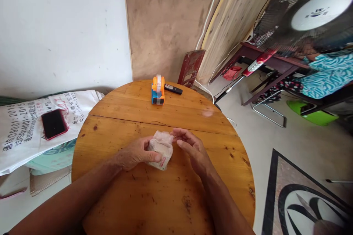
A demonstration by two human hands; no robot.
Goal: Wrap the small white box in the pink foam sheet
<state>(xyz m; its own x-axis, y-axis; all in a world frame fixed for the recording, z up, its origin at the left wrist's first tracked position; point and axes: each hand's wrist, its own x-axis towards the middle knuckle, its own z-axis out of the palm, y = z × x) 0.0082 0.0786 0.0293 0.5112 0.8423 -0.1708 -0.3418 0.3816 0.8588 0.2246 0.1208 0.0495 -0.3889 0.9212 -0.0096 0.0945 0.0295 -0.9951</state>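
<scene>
My left hand (138, 153) is closed around a small whitish wrapped bundle (162, 147) with a bit of red print, held just above the round wooden table (116, 117). The thumb lies across the bundle's front. My right hand (193, 148) is right beside it on the right, fingers curled, with the fingertips touching the bundle's top right corner. Whether those fingers pinch the wrapping is unclear.
An orange and blue tape dispenser (158, 90) and a dark remote (173, 89) sit at the table's far edge. A phone in a red case (54, 123) lies on a printed white sack at left. A large fan (309, 11), a dark bench and cables stand at right.
</scene>
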